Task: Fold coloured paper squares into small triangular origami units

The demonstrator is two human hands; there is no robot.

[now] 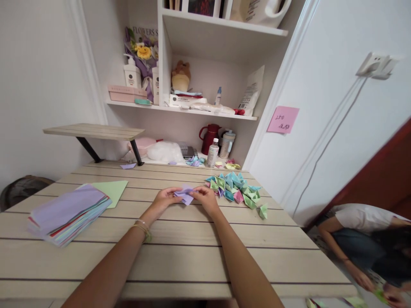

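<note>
Between my two hands, just above the slatted table, is a small piece of folded purple paper (pixel 185 195). My left hand (pixel 165 200) pinches its left side between thumb and fingers. Its right side is gripped by my right hand (pixel 205 197), with the thumb toward me. The fingers cover part of the paper, so its full shape is hidden. Close to my right hand lies a pile of folded paper boats (pixel 236 184) in blue, green, pink and purple. Farther left, a fanned stack of coloured paper sheets (pixel 69 209) has a purple sheet on top.
A light green sheet (pixel 113 190) lies partly under the stack. A small raised shelf (pixel 96 131) stands at the back left. Behind the table are a clear bottle (pixel 212 153), a red jug (pixel 210 137) and a plastic bag (pixel 165 152). Another person (pixel 362 231) crouches at the right.
</note>
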